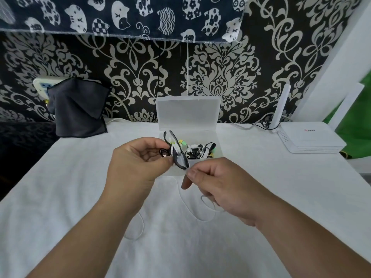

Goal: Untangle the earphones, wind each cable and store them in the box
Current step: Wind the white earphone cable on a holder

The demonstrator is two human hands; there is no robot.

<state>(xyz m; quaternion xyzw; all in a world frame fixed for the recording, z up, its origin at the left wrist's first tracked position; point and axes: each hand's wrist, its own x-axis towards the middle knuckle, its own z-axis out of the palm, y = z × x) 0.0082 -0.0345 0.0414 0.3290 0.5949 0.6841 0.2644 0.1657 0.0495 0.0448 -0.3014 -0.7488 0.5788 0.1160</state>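
My left hand (136,163) grips a wound bundle of black earphone cable (177,155), bound in its middle with a white cable, just in front of the box. My right hand (218,187) pinches the lower end of that bundle between thumb and forefinger. A loose white earphone cable (187,209) trails from under my right hand in loops across the white cloth. The clear plastic box (218,151) stands open behind my hands, its lid (186,113) upright, with several wound earphones (197,151) inside.
A white cloth (80,197) covers the table. A white router (309,139) with an upright antenna sits at the right. A dark cloth (78,109) hangs at the back left against patterned wallpaper. The table's left edge drops off at the left.
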